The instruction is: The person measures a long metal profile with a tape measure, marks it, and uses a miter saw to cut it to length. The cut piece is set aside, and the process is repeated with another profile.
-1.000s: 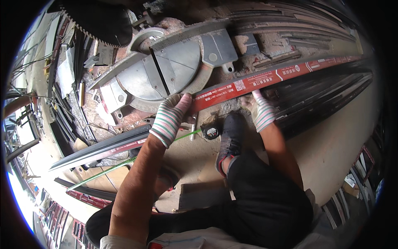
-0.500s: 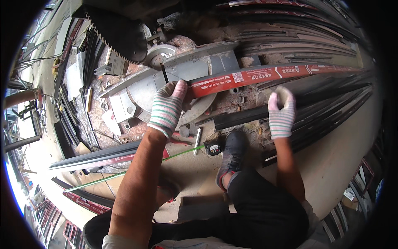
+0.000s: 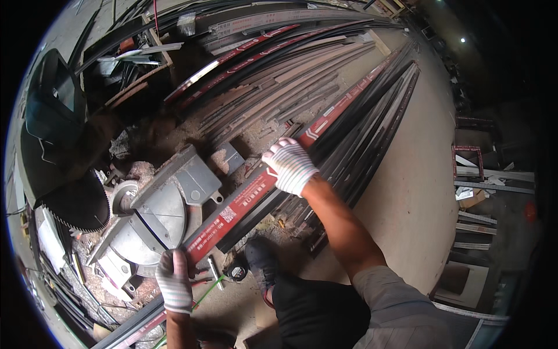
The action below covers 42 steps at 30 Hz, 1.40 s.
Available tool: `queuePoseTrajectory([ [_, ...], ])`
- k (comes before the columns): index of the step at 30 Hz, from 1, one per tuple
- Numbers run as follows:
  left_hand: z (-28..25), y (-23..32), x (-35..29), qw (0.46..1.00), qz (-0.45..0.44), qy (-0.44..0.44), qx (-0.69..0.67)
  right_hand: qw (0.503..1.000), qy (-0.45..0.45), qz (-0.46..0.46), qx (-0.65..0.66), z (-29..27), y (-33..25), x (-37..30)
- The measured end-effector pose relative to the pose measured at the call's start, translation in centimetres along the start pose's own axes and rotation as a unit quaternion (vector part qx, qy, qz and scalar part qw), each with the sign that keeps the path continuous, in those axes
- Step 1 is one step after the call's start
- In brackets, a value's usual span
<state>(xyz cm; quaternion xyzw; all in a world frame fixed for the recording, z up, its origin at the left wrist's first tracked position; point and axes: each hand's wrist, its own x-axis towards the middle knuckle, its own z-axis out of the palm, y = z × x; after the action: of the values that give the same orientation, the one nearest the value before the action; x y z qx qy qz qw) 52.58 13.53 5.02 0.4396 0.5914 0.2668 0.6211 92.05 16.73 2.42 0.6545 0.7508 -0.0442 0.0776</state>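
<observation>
Twice gripped one red-filmed profile (image 3: 247,198): clasped at its near end by the left hand (image 3: 174,279), thumb-side up, and held farther along by the right hand (image 3: 289,166), with bent fingers laid over the far edge. Could not tell the firmness of either hold, nor see the underside. Ran lengthwise from lower left to upper right, away from the left hand, under the right hand and well past it. Lay just right of the mitre saw turntable (image 3: 165,209), roughly crosswise to the saw slot (image 3: 151,231), with the left hand nearer to that slot and the right hand well apart from it. Could not tell about any touch between profile and turntable. Counted, besides: one toothed saw blade (image 3: 81,203) at the left; one tape measure (image 3: 236,271), with one green tape (image 3: 207,295) drawn out; one white pen-like stick (image 3: 215,273) just beside it; one dark shoe (image 3: 261,260) to the right of both; two other red-striped profiles (image 3: 250,44) toward the top; one dark profile bundle (image 3: 363,157) along the right side of the held piece, too tightly packed for a count by piece.
</observation>
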Motion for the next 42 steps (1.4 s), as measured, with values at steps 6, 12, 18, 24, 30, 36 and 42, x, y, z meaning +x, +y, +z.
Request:
queuePoseTrajectory([
  [6,-0.3,8.1,-3.9,0.980,0.165,0.109,0.031,0.956,0.292,-0.023,-0.015,-9.3,1.3,0.5],
  [12,-3.3,3.1,1.5,0.984,0.154,0.084,-0.042,0.983,0.181,-0.029,0.015,-3.8,-2.3,6.8],
  [18,-5.5,-2.1,6.9,0.990,0.080,0.076,-0.083,0.984,0.159,-0.055,0.053,1.4,-4.0,8.3],
  [24,-7.2,-3.7,9.6,0.987,0.071,0.120,-0.082,0.982,0.099,-0.104,0.123,0.7,-7.2,10.4],
  [30,-7.2,-4.2,10.3,0.980,0.052,0.192,0.003,0.987,0.062,-0.095,0.114,2.5,-6.1,12.1],
  [36,-5.0,-5.6,7.6,0.978,0.022,0.207,-0.021,0.987,0.094,-0.081,0.098,4.4,-5.2,13.3],
  [42,-3.1,-5.4,8.1,0.988,-0.022,0.149,-0.034,0.988,0.090,-0.071,0.103,4.5,-4.7,14.4],
])
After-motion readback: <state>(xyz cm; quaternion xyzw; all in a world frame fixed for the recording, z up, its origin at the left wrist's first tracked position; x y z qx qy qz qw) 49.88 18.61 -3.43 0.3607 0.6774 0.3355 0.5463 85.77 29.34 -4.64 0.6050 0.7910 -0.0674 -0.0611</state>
